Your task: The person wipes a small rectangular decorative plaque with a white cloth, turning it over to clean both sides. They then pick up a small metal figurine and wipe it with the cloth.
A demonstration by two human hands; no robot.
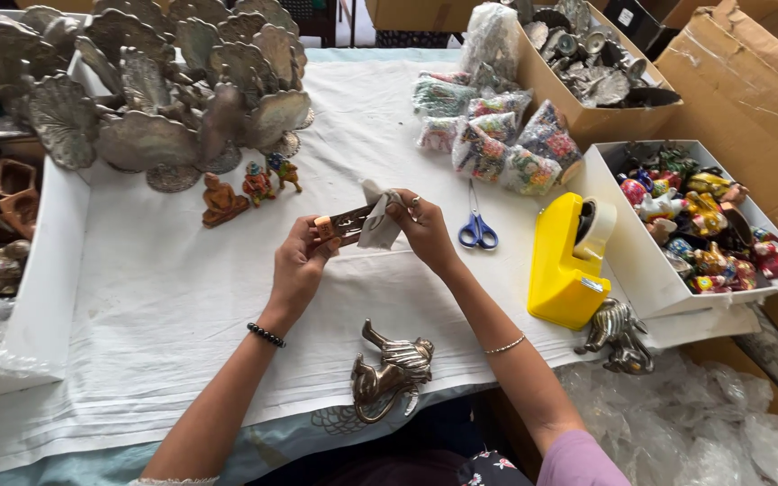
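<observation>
The left hand (297, 263) holds a small tool (346, 221) of shiny metal with an orange plastic end, and the right hand (425, 229) holds a matt white paper piece (378, 227). The table cloth (173, 297) is white fabric, matt and a little wrinkled. At lower centre the bird figure (391, 369) looks like dull brass-coloured metal. The tape dispenser (567, 261) at right is glossy yellow plastic. The fan-shaped pieces (164, 99) at upper left are grey metal, rough and matt. The boxes (749, 99) at upper right are brown cardboard.
</observation>
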